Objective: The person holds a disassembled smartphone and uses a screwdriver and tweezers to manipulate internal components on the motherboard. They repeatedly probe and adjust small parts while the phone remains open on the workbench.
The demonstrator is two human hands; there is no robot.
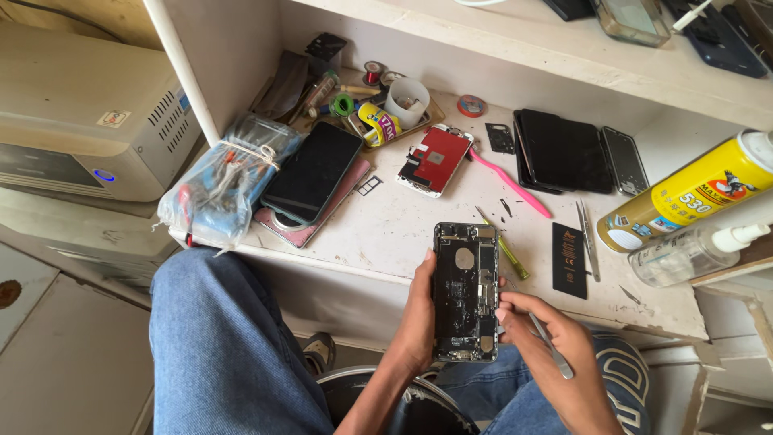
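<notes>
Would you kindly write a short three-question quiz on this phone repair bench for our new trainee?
1. True or false: the left hand grips the opened phone body by its edge.
2. What does the right hand hold? A) metal tweezers B) pink pry tool C) yellow spray can
3. Fill in: the loose black battery lies on the ____.

Key: 1 true; 2 A; 3 white shelf.

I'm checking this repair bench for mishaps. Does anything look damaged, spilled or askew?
Nothing spilled. The opened phone shell in the left hand has no screen, its insides bare; the right hand holds metal tweezers. The yellow spray can lies on its side, and a red-backed screen panel lies loose.
</notes>
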